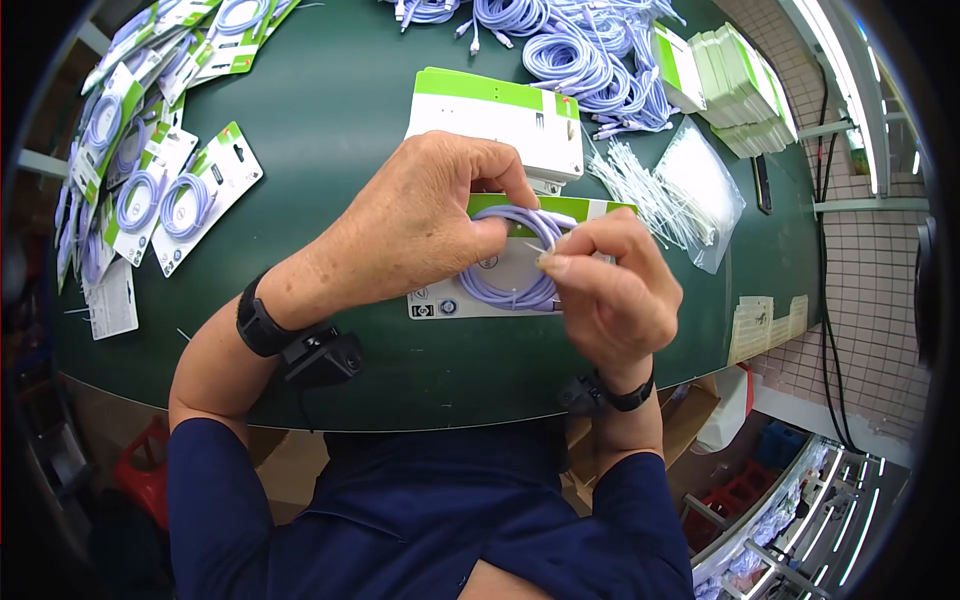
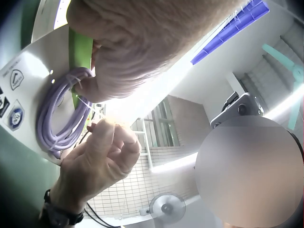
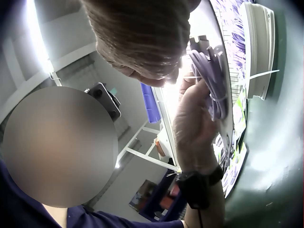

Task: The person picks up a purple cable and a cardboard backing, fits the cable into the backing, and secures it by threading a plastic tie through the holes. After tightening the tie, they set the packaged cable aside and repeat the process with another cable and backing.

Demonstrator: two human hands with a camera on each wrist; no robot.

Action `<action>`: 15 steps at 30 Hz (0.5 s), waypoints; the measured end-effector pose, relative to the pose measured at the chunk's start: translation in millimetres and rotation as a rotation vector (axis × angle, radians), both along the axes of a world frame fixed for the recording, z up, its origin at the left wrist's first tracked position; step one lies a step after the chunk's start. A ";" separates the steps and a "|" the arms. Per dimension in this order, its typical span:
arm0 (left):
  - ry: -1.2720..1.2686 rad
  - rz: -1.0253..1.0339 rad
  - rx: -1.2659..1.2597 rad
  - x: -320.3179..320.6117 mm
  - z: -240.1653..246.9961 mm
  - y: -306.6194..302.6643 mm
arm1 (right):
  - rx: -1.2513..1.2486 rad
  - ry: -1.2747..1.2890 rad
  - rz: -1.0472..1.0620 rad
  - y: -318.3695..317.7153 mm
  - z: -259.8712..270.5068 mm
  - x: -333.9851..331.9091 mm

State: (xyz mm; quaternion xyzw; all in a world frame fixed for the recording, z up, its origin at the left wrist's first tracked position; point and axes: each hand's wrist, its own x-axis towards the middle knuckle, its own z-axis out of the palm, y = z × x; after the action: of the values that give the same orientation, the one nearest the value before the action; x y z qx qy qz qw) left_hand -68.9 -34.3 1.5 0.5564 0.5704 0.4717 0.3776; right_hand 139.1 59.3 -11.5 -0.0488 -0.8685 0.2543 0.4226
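A coil of lilac cable (image 1: 512, 298) lies against a white-and-green packaging card (image 1: 595, 208) in front of the person. My left hand (image 1: 420, 220) reaches over the card from the left, its thumb and index finger pinching the upper part of the coil. Beside it, my right hand (image 1: 622, 285) pinches a thin white cable tie (image 1: 533, 248) between thumb and index finger. In the left wrist view the tie runs from the coil (image 2: 46, 121) toward the right fingertips. The right wrist view shows the cable's plug ends (image 3: 202, 42) at the coil's top.
A stack of cards (image 1: 490, 120) stands just beyond the hands. Loose white ties (image 1: 640, 190) and a clear plastic bag (image 1: 697, 195) lie to the right. Coiled lilac cables (image 1: 570, 65) are heaped at the back; carded cables (image 1: 185, 205) pile up at left.
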 end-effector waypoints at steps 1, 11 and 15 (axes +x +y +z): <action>-0.003 -0.003 -0.004 0.3 1.9 -0.6 | 0.057 0.047 0.003 -0.5 -1.6 0.0; 0.028 0.005 0.022 0.3 5.6 -1.6 | 0.118 0.072 -0.034 -1.0 -4.4 -3.8; 0.032 0.009 0.041 0.7 4.5 -1.9 | 0.121 0.061 -0.032 0.2 -4.8 -4.6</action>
State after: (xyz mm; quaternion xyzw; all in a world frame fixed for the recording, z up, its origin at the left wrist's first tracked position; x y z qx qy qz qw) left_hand -68.2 -36.2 6.1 0.5690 0.5690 0.4761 0.3547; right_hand 134.5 59.5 -16.3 -0.0293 -0.8680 0.1961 0.4553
